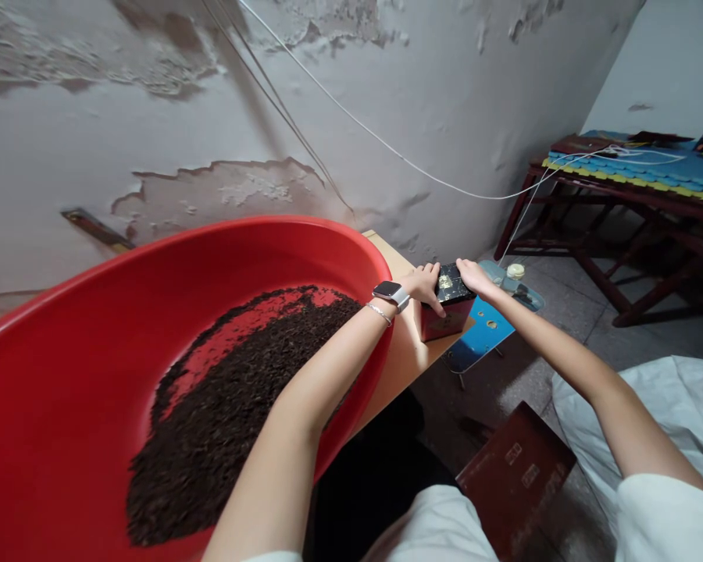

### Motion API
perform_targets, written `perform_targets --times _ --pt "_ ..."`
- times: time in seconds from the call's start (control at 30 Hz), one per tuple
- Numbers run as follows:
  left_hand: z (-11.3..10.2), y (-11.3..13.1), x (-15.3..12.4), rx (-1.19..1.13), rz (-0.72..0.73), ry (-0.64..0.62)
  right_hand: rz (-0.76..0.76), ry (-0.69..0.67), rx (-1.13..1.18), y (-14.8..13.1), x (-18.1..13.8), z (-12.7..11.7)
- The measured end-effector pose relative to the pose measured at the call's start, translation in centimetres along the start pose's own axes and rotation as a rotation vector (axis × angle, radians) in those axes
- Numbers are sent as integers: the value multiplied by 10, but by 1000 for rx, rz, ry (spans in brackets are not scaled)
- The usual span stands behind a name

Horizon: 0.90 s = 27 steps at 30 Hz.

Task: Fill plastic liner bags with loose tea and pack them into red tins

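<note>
Left hand point(425, 286), right hand point(472, 276) on 1 box point(444, 320) (black-topped).

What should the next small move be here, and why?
Probably slide the red box slightly toward the red tub: it stands near the end of the wooden board, and the left hand and right hand are both on its black top.

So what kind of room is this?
Maybe an old workroom or storeroom. The wall is peeling, a big red tub holds dark, crumbly stuff, and a small box stands beside the tub.
</note>
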<state>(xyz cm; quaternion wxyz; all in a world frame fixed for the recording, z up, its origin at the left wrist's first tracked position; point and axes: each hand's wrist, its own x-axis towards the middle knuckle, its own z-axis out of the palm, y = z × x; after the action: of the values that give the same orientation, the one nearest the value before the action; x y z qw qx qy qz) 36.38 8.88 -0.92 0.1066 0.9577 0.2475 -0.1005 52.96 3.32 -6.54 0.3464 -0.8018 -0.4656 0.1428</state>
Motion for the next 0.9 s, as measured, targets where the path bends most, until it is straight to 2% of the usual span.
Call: perform_targets --times 0.2,0.37,0.43,0.5,0.6,0.7,0.8,0.9 --pt "6 4 3 77 41 24 13 94 94 10 -8 6" --pt "8 6 4 95 57 4 -18 140 293 14 -8 10" --pt "7 7 5 94 38 -16 -102 75 395 14 -8 8" --pt "6 7 6 86 25 -25 -216 -55 473 15 -11 4" --pt "5 4 6 82 65 -14 -301 -204 492 19 -21 -5" --pt "7 3 1 134 152 20 -316 -265 451 30 -35 -17" --pt "12 5 -7 248 231 120 -346 -301 365 42 -50 -25" --pt "14 5 -18 338 249 188 -370 -299 291 48 -58 -27"
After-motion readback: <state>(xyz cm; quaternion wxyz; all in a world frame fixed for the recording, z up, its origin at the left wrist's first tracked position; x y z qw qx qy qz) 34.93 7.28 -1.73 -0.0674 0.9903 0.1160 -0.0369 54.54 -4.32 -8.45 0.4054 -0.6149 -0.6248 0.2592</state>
